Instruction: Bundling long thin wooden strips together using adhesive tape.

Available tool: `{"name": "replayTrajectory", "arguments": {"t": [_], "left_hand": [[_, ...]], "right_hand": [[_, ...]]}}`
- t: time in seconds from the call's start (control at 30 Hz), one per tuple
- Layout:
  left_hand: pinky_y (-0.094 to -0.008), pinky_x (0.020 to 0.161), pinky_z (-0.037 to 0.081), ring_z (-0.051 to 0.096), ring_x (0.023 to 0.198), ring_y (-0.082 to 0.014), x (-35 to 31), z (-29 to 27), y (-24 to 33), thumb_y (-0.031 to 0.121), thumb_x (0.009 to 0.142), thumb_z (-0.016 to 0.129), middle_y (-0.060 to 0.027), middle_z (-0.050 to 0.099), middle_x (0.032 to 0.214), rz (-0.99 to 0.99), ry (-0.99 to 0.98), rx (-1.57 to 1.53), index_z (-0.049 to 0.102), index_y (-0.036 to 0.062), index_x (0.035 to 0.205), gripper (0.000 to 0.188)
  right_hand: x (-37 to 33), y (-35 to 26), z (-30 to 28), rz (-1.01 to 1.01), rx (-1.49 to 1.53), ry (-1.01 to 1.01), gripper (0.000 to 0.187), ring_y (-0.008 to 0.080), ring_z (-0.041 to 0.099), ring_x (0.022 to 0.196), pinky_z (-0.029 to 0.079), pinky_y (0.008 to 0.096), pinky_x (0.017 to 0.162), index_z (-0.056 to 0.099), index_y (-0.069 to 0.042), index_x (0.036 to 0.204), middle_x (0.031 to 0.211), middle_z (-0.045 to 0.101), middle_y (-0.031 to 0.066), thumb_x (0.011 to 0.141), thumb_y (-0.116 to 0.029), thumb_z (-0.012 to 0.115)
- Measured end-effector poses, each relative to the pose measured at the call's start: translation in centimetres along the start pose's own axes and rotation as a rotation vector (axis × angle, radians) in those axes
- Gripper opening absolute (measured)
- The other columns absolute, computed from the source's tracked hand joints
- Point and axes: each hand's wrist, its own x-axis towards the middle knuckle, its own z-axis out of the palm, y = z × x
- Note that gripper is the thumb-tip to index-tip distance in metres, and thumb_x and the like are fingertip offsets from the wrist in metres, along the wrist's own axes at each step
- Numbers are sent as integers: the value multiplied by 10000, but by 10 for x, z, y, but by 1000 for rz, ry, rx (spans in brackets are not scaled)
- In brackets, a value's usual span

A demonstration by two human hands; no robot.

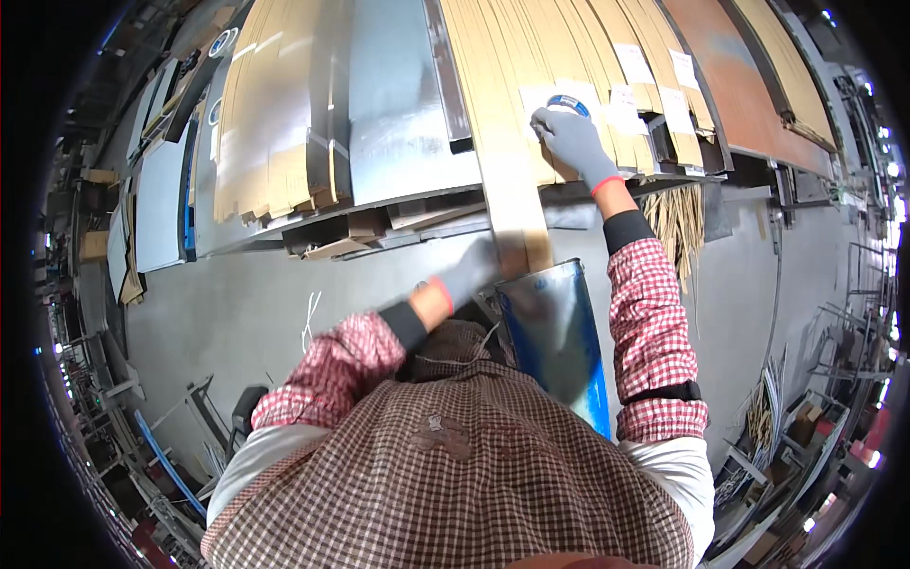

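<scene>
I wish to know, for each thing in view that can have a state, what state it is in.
Left hand: gloved, motion-blurred; grip unclear
Right hand: gloved, fingers curled; grip unclear
Blue-and-white roll: partly hidden by the right hand
Long tan strip: near end extending beyond the tan stacks
Paper sheets: lying on the tan stacks
Thin strips: bunched untidily
Blue metal piece: scuffed

It's the left of two head-worn fisheyes, pitched down and forward — checked apron (455, 474) right up close along the bottom, left hand (471, 273) and right hand (573, 144) a bit farther out, bench (408, 156) across the top. Super wide too — straight edges bow toward the dark rim.
</scene>
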Motion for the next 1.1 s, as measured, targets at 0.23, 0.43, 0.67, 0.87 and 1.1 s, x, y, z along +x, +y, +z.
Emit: {"name": "replayTrajectory", "arguments": {"t": [0.23, 0.43, 0.67, 0.87, 1.1], "left_hand": [[-301, 751, 534, 628, 809, -117, -52, -10, -26, 421, 958, 575, -98, 656, 877, 273, -94, 461, 547, -91, 1158, 549], [-413, 770, 546, 684, 850, -275, 46, -18, -42, 402, 953, 557, -128, 707, 968, 89, 51, 1281, 628, 28, 1132, 420], [-421, 1064, 379, 511, 1238, -363, -58, -1, -17, 408, 900, 618, -212, 526, 1351, -37, -579, 932, 302, 11, 1464, 759], [-330, 816, 526, 655, 881, -200, -128, 6, 75, 145, 784, 738, -152, 671, 974, 304, -259, 773, 374, -24, 1423, 754], [-294, 708, 546, 653, 721, -148, -119, -48, 56, 73, 825, 668, -129, 692, 1041, 276, 6, 777, 426, -1, 1407, 635]], "right_hand": [[-57, -37, -30, 94, -27, 93, 264, 349, 656, 808, 504, 455, 705, 628, -81, 975, 856, 672, 169, 922, -318, 523], [-151, -51, 10, 100, -168, -570, 228, 382, 651, 792, 503, 477, 693, 687, -84, 889, 813, 669, 206, 722, -183, 568], [-183, -77, -59, 138, 109, -1030, 300, 370, 657, 845, 516, 441, 747, 703, -82, 970, 881, 680, 197, 701, -135, 580], [-124, -168, -110, -185, 814, -868, 473, 281, 645, 830, 499, 322, 774, 601, -85, 1231, 927, 669, 152, 764, -73, 679], [-115, -94, -91, 101, 923, -782, 452, 272, 685, 764, 543, 292, 740, 626, -68, 1247, 896, 703, 156, 796, -41, 653]]}}
